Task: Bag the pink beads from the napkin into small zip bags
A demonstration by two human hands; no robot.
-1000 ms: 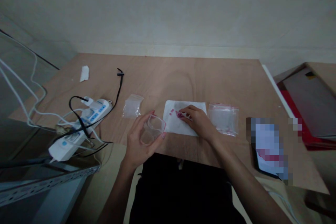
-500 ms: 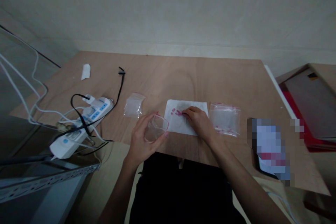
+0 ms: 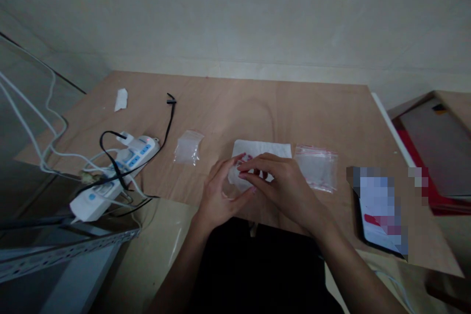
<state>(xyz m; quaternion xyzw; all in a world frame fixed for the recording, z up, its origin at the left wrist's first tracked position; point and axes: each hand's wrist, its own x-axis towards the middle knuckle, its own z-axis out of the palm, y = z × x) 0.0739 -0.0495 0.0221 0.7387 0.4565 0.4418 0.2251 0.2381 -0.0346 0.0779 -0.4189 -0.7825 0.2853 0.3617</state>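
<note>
My left hand [image 3: 215,196] curls round a small clear zip bag [image 3: 232,187], holding its mouth spread between thumb and fingers. Close against it, my right hand [image 3: 287,181] has thumb and forefinger pinched at the bag's mouth. Whatever sits in that pinch is too small or hidden to make out. Under both hands lies a white paper sheet [image 3: 262,146], partly covered. A few small pinkish-red pieces [image 3: 244,158] show by the bag, mostly hidden by my fingers.
To the right lie flat clear zip bags [image 3: 315,167] and a phone [image 3: 379,206]. Another clear bag [image 3: 189,147] is on the left. Beyond it are a power strip [image 3: 134,157] with tangled cables and a white scrap [image 3: 121,99]. Red folders [image 3: 408,157] stand at far right.
My right hand has lifted from the red pieces on the paper and moved left to the bag's mouth. My left hand has shifted right with the bag, over the paper.
</note>
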